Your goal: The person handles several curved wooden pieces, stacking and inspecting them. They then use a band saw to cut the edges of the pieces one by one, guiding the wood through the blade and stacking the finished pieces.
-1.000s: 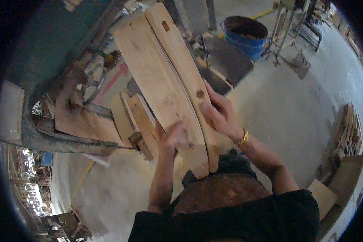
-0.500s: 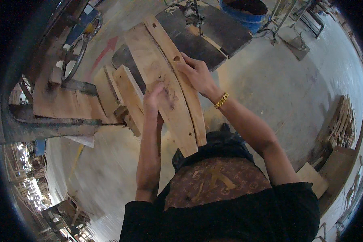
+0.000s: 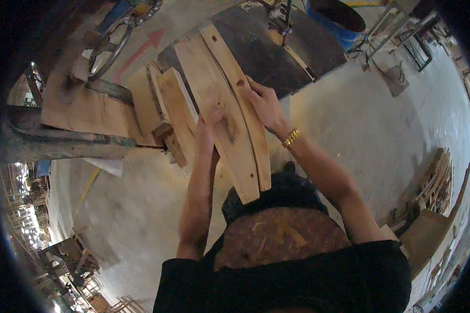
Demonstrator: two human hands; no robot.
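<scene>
Two pieces of pale wood lie side by side in front of me, with a dark curved gap between them. The left one is a wide curved board (image 3: pixel 201 70) with dark knots and a small hole near its near end. The right one is a narrower curved wooden strip (image 3: pixel 223 58) with holes along it. My left hand (image 3: pixel 208 130) grips the wide board's left edge, thumb on top and fingers hidden beneath. My right hand (image 3: pixel 265 104), below a gold bracelet (image 3: pixel 291 137), is closed around the strip's right edge; some fingertips are out of sight.
Beyond the wood stands a dark machine table (image 3: pixel 250 44) with an upright metal post. More wooden pieces (image 3: pixel 175 94) rest at the left by a heavy metal machine arm (image 3: pixel 73 143). A blue barrel (image 3: pixel 325 26) is far right; a pile of wood strips (image 3: pixel 434 175) lies at the right.
The whole view has shifted a little, so the machine table and the wood sit slightly farther right. Both hands keep the same hold on the two pieces.
</scene>
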